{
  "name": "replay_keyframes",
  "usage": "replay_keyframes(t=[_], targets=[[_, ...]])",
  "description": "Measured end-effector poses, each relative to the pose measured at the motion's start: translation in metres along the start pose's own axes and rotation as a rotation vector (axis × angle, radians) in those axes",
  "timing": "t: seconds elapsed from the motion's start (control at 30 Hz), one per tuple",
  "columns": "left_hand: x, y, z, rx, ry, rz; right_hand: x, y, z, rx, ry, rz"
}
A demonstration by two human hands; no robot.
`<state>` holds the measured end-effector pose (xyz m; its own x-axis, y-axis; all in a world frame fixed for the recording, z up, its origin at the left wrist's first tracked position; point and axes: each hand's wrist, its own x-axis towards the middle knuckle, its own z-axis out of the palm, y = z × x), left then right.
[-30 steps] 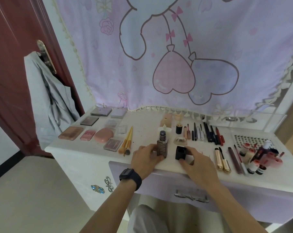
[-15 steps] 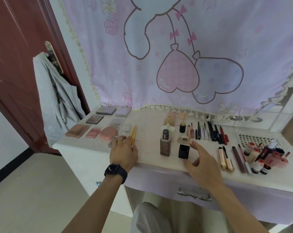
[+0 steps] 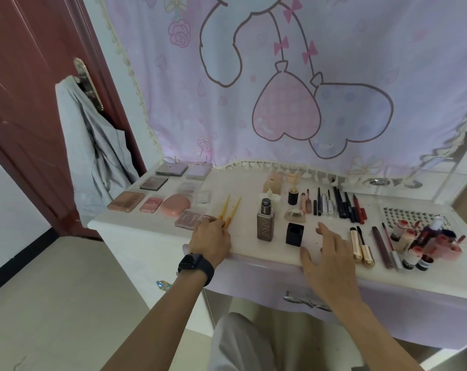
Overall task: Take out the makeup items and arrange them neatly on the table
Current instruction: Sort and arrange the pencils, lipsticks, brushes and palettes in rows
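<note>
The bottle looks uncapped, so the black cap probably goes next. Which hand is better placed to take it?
Right. The right hand lies open just beside the cap; the left hand holds the brushes, beyond the bottle.

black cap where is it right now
Head view, centre: the black cap stands near the front edge of the table, right of the foundation bottle and beside the right hand.

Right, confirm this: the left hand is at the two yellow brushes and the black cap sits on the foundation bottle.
Wrong on the cap: the head view shows the black cap standing on the table just right of the foundation bottle, not on it. The left hand is at the two yellow brushes.
</note>
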<state>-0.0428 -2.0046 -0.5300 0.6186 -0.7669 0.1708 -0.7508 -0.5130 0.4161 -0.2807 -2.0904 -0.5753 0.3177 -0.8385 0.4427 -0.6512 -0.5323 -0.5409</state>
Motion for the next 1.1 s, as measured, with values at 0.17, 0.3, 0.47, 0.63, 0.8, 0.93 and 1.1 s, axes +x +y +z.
replay_keyframes(t=[0.17, 0.3, 0.47, 0.63, 0.8, 0.93, 1.1], targets=[[-0.015, 0.018, 0.012, -0.015, 0.029, 0.083, -0.016, 0.005, -0.001, -0.116, 0.037, -0.098], [-0.022, 0.025, 0.017, -0.018, 0.040, 0.094, -0.028, 0.009, 0.004, -0.190, 0.086, -0.199], [-0.024, 0.030, 0.016, -0.029, 0.010, 0.106, -0.031, 0.013, 0.008, -0.186, 0.088, -0.214], [-0.024, 0.034, 0.017, -0.084, -0.012, 0.120, -0.033, 0.014, 0.008, -0.200, 0.088, -0.230], [-0.027, 0.035, 0.018, -0.099, -0.028, 0.131, -0.034, 0.016, 0.007, -0.193, 0.105, -0.247], [-0.026, 0.029, 0.011, -0.139, -0.042, 0.138, -0.033, 0.015, 0.006, -0.164, 0.100, -0.246], [-0.020, -0.002, -0.010, -0.232, 0.045, 0.063, -0.037, 0.015, 0.004, -0.106, 0.127, -0.316]])
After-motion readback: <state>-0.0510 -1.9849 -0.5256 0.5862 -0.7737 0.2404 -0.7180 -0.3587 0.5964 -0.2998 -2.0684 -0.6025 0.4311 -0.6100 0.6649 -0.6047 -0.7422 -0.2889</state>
